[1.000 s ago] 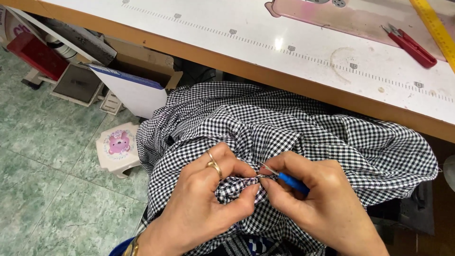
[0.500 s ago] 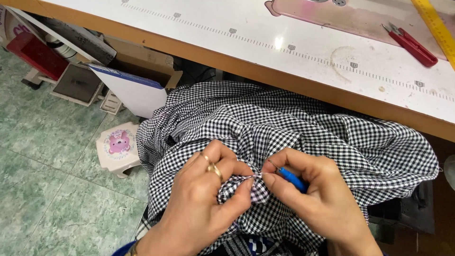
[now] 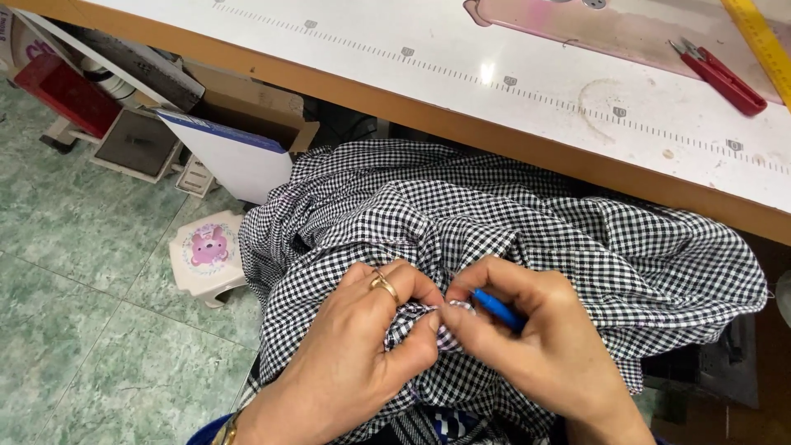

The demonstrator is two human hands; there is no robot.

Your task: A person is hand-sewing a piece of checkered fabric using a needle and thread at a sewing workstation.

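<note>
A black-and-white checked garment (image 3: 527, 222) lies bunched in my lap below the table edge. My left hand (image 3: 354, 354), with a gold ring on one finger, pinches a small fold of the fabric between thumb and fingers. My right hand (image 3: 535, 346) grips a small blue-handled tool (image 3: 497, 308); its tip sits at the pinched fold, right against my left thumb. The tool's working end is hidden between my fingertips.
A white worktable (image 3: 461, 91) with a printed ruler scale runs across the top. Red thread snips (image 3: 718, 76), a yellow ruler (image 3: 762, 37) and a pink sewing-machine base (image 3: 593, 21) sit on it. A small white stool (image 3: 208, 255) and boxes (image 3: 239, 148) stand on the green tiled floor at left.
My two hands have drawn closer together on the fold. The right fingertips now cover the tool's tip. The garment has hardly shifted.
</note>
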